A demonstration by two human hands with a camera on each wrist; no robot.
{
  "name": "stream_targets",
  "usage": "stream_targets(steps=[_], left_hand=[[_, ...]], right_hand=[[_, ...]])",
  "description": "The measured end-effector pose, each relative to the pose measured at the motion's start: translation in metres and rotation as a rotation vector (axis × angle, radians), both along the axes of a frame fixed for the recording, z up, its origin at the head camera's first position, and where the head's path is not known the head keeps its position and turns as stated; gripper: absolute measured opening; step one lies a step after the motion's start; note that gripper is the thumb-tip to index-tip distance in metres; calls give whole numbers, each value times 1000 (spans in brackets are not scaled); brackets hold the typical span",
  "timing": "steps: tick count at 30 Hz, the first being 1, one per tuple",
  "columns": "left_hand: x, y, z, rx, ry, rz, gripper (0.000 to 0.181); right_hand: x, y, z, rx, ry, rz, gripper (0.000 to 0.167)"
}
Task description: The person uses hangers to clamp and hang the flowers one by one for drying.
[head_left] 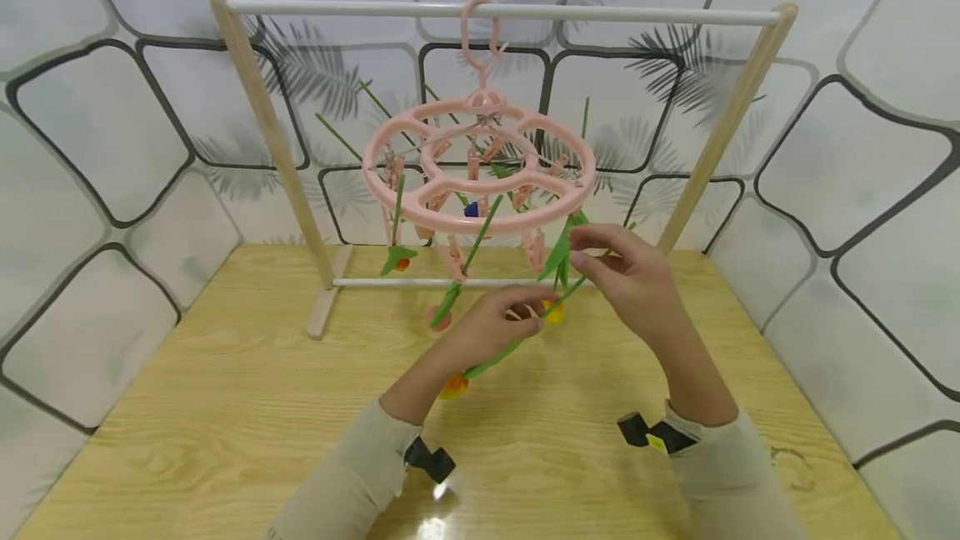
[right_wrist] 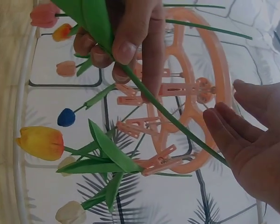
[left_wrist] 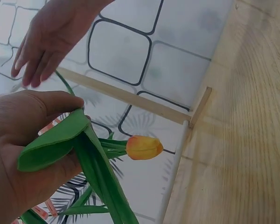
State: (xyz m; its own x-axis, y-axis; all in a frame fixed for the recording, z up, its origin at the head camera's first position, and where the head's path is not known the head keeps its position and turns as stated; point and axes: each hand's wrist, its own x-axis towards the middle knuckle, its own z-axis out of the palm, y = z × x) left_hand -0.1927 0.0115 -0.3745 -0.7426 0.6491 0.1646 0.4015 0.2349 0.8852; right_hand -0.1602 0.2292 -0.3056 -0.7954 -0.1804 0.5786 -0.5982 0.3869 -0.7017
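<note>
My left hand (head_left: 495, 323) pinches the green stem (right_wrist: 177, 123) of an artificial tulip. Its orange-yellow blossom (head_left: 453, 387) points down over the table, and the bare stem end slants up toward my right hand (head_left: 633, 282). That hand's fingers are loosely extended beside the stem end, apparently gripping nothing. Just above hangs a pink round clip hanger (head_left: 551, 208). Several tulips dangle blossom-down from its clothespins, including a yellow-orange tulip (right_wrist: 41, 143) in a clothespin (right_wrist: 161, 161) and a blue tulip (right_wrist: 66, 117).
The hanger hooks over the white top bar (head_left: 345, 8) of a rack with wooden posts (head_left: 273, 132). A lower white bar (head_left: 390, 282) runs close to the wooden table (head_left: 225, 407). Patterned panels (head_left: 97, 132) stand around the back and sides.
</note>
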Motion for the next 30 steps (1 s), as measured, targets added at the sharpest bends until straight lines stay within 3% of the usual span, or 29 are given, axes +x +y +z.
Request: stream_targets(steps=[2, 6, 10, 14, 19, 30], left_hand=[[-1, 1, 0, -16, 16, 0, 40], [-3, 3, 0, -43, 25, -9, 39], [-4, 4, -1, -52, 29, -22, 37], [-7, 5, 0, -62, 44, -28, 37], [-11, 2, 3, -86, 40, -39, 37], [-12, -12, 16, -89, -17, -45, 35]], right_hand=[[-8, -2, 0, 82, -44, 26, 31], [-23, -4, -1, 120, -146, 121, 38], [-33, -7, -3, 176, -135, 190, 41], [-39, -12, -2, 224, -75, 179, 38], [-40, -17, 0, 210, -65, 143, 30], [-44, -23, 6, 252, -154, 172, 29]])
